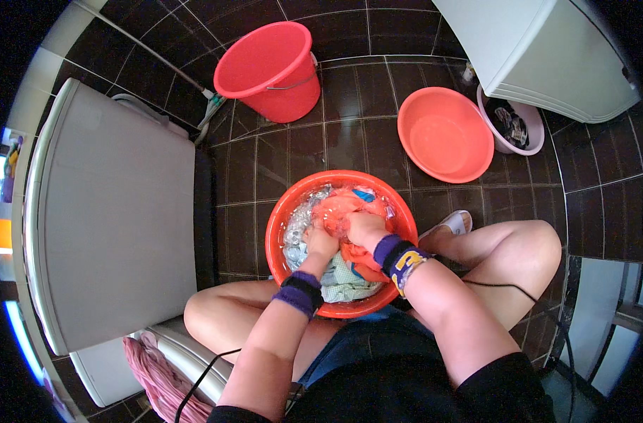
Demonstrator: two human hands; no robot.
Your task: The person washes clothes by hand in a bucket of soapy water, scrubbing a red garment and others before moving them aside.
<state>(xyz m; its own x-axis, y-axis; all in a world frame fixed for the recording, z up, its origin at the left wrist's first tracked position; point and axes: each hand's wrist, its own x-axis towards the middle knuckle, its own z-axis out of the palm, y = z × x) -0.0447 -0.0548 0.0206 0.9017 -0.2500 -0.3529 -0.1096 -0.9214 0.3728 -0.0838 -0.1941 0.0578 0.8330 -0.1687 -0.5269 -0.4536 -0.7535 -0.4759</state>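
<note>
An orange-red basin [397, 201] between my knees holds soapy water and wet laundry. My right hand [367, 230] is closed on a bright orange-red cloth [337, 205] in its upper right part. To its left, my left hand [323, 242] is bent down at the same cloth's edge, its fingers gathered and partly sunk in the suds. A pale green checked cloth [346, 285] lies below both hands, near the basin's front rim. Foamy water [298, 224] shows on the left, and a small blue patch [364, 195] at the far side.
A red bucket [267, 70] stands at the back left. An empty coral basin [445, 134] lies back right, beside a pale tub [536, 134] of dark cloth. White appliances [124, 218] flank both sides. A pink cloth [152, 377] hangs lower left; black cables [519, 287] run by my arms.
</note>
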